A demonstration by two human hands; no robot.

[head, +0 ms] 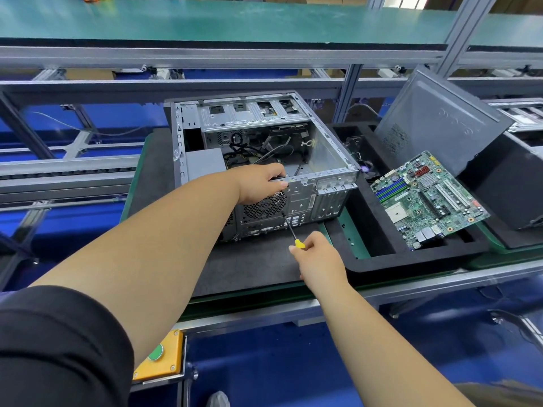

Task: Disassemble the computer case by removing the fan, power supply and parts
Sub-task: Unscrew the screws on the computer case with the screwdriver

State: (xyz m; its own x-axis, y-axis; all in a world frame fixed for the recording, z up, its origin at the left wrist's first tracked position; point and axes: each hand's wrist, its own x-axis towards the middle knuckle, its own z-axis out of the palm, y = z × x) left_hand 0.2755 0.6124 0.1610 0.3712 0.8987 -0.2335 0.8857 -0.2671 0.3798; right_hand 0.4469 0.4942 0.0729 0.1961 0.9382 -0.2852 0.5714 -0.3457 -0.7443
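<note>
An open grey computer case (329, 148) lies on its side on a dark mat, its rear panel facing me. My left hand (260, 183) grips the top rim of that rear panel, just above the round fan grille (266, 205). My right hand (318, 255) holds a screwdriver (291, 229) with a yellow handle; its tip touches the rear panel at the grille's lower right. Loose black cables (264, 151) and a grey power supply (204, 163) sit inside the case.
A green motherboard (426, 198) rests tilted in a black foam tray (376, 259) to the right. The grey side panel (435, 121) leans behind it. A yellow box with a green button (158, 355) is mounted below the bench edge. Aluminium conveyor rails run behind.
</note>
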